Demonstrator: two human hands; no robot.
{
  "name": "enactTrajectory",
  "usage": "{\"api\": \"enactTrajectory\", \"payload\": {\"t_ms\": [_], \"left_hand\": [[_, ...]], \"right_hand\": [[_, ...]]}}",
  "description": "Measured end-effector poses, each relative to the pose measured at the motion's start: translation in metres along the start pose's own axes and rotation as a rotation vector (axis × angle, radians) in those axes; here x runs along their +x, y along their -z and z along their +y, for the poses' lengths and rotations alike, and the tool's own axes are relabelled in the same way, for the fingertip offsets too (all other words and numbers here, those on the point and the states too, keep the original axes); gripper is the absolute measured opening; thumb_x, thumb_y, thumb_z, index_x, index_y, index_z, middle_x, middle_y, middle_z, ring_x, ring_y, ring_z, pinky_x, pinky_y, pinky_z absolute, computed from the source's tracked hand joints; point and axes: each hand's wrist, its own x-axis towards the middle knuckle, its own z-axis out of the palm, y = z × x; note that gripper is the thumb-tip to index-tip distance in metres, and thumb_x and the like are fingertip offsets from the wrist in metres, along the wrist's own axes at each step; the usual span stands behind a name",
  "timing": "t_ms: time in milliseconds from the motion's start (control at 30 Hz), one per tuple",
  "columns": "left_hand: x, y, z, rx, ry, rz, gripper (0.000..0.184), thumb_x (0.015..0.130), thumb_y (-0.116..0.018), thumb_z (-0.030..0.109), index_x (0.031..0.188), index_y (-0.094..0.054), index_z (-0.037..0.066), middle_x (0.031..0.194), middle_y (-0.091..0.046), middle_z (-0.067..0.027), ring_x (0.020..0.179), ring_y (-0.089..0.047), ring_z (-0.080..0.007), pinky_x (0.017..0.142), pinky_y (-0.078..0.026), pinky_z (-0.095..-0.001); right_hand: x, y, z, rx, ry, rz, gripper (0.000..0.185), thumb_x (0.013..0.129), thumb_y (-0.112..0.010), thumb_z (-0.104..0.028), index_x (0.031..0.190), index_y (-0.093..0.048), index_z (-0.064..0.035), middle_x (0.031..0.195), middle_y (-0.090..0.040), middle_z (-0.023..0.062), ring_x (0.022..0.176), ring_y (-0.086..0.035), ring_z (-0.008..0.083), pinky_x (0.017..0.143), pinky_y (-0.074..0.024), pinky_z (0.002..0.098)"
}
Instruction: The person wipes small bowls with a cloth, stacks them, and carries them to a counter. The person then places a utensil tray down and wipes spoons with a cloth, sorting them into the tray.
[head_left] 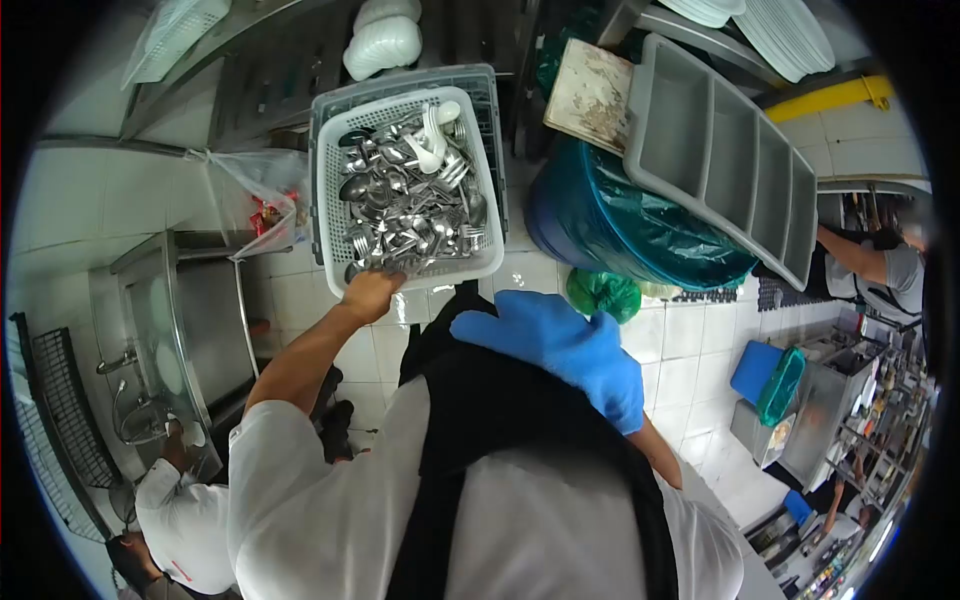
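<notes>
A white perforated basket (330, 205) full of loose metal cutlery (395, 215) sits inside a larger grey crate (490, 95). A few white plastic spoons (428, 155) lie among the forks and spoons. My left hand (372, 297) is bare, its fingers closed over the basket's near rim, fingertips partly hidden by the cutlery. My right hand (560, 345) wears a thick blue glove and rests in front of the black apron (500, 410), its fingers stretched out and holding nothing.
Right of the basket stands a blue bin (560, 205) with a green liner, a grey compartment tray (725, 140) across its top. A green bag (604, 294) lies on the tiled floor. A sink (165, 350) and a co-worker (185, 525) are at left; other people are far right.
</notes>
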Motion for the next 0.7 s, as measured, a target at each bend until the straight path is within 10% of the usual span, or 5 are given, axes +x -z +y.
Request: {"api": "enactTrajectory", "payload": {"t_ms": [500, 533, 700], "left_hand": [[0.027, 0.060, -0.032, -0.217, 0.007, -0.102, 0.016, 0.083, -0.065, 0.016, 0.095, -0.060, 0.007, 0.092, -0.065, -0.0203, 0.085, -0.065, -0.0390, 0.076, -0.052, -0.0497], [0.049, 0.058, -0.046, -0.246, -0.042, 0.160, 0.013, 0.083, -0.062, 0.012, 0.095, -0.059, 0.007, 0.088, -0.064, -0.0215, 0.083, -0.064, -0.0415, 0.075, -0.051, -0.0503], [0.188, 0.086, -0.081, 0.090, -0.208, 0.405, 0.050, 0.078, -0.056, -0.002, 0.127, -0.054, 0.006, 0.128, -0.057, -0.0129, 0.121, -0.050, -0.0297, 0.099, -0.045, -0.0420]], "right_hand": [[0.009, 0.010, -0.023, -0.040, -0.050, 0.165, 0.041, 0.083, -0.062, -0.011, 0.123, -0.054, -0.0054, 0.107, -0.063, 0.0056, 0.093, -0.061, 0.0189, 0.074, -0.0477, 0.0272], [0.006, 0.011, -0.027, -0.053, -0.059, 0.201, 0.042, 0.083, -0.062, -0.011, 0.123, -0.054, -0.0054, 0.107, -0.063, 0.0056, 0.093, -0.061, 0.0189, 0.073, -0.0477, 0.0272], [-0.013, 0.009, -0.051, -0.136, -0.130, 0.391, 0.043, 0.083, -0.062, -0.011, 0.125, -0.054, -0.0056, 0.108, -0.063, 0.0056, 0.094, -0.061, 0.0192, 0.073, -0.0478, 0.0271]]}}
